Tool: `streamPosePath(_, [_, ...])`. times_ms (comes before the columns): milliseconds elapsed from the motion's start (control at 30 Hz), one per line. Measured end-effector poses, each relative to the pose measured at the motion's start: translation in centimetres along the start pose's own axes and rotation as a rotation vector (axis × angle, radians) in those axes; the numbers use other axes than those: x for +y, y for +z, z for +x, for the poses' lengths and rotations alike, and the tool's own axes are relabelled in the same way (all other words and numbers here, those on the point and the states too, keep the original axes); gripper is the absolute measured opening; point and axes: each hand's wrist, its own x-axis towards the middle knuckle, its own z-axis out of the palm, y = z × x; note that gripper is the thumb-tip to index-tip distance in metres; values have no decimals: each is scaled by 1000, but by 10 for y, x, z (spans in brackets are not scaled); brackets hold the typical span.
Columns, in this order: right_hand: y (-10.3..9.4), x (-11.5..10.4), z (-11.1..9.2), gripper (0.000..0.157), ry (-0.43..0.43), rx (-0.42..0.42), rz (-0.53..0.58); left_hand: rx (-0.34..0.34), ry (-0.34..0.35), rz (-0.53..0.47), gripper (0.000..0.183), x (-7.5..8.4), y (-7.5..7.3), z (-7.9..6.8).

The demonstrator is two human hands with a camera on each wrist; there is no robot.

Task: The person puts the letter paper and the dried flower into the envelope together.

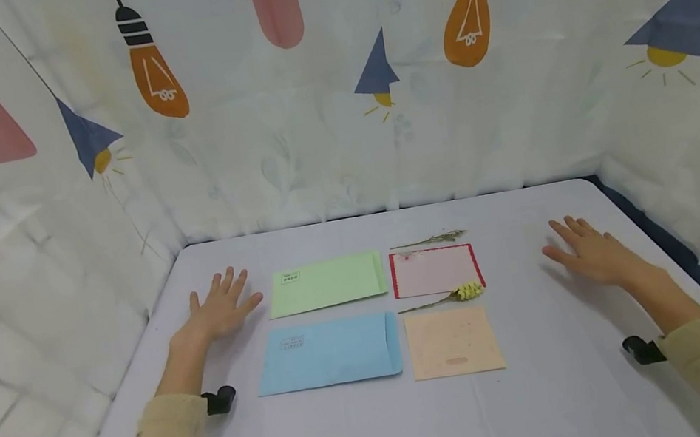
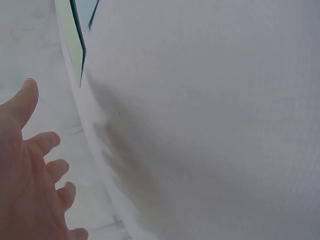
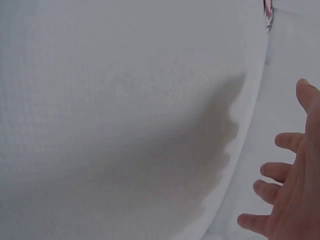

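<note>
My left hand (image 1: 218,312) hovers over the left part of the table with fingers spread, holding nothing; the green envelope (image 1: 326,285) is nearest to it. On the other side my right hand (image 1: 593,251) is likewise spread and empty, to the right of the cards. Below the green envelope lies a blue envelope (image 1: 329,356). A pink card with a red border (image 1: 434,271) lies right of the green envelope, and a tan card (image 1: 453,344) sits beneath it. A dried sprig (image 1: 436,239) rests above the pink card, and a yellow flower stem (image 1: 468,292) touches its lower edge.
White cloth covers the table (image 1: 367,433). A curtain printed with lamps and bulbs (image 1: 326,147) hangs along its back and sides. Dark cuffs or straps, one of them a black wrist mount (image 1: 220,401), stick out from both sleeves.
</note>
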Motion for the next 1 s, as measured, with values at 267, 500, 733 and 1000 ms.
streamPosePath(267, [6, -14, -4, 81, -49, 23, 32, 33, 35, -14, 84, 23, 1, -3])
streamPosePath(500, [13, -32, -8, 67, -80, 105, 66, 68, 75, -8, 80, 40, 3, -3])
streamPosePath(733, [17, -46, -10, 53, -139, 195, 93, 93, 114, -21, 77, 54, 10, -4])
streamPosePath(1000, [20, -60, -10, 45, -218, 240, 127, 116, 187, -38, 73, 71, 15, -9])
